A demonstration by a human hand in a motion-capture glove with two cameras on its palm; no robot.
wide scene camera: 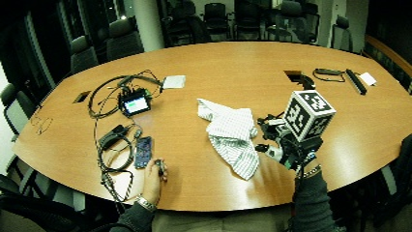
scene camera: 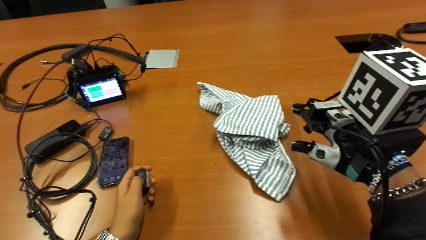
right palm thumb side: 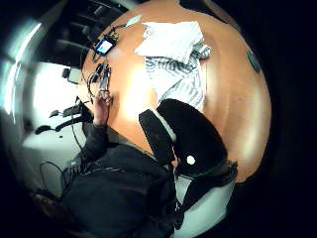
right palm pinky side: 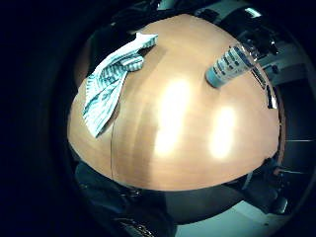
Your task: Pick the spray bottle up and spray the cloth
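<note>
Wooden bench [scene camera: 266, 40], one entry: your gloved right hand [scene camera: 327, 150] beside the striped cloth [scene camera: 249, 130], grip wide and empty, spray bottle [right palm pinky side: 231, 65] standing well apart; a hasty reach could likely topple it.

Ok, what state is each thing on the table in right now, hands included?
striped cloth: crumpled, lying on the table
spray bottle: standing on the table, not held
right hand: beside the cloth, holding nothing
small screen: lit
phone: screen on
left hand: resting on the table by the phone
</note>
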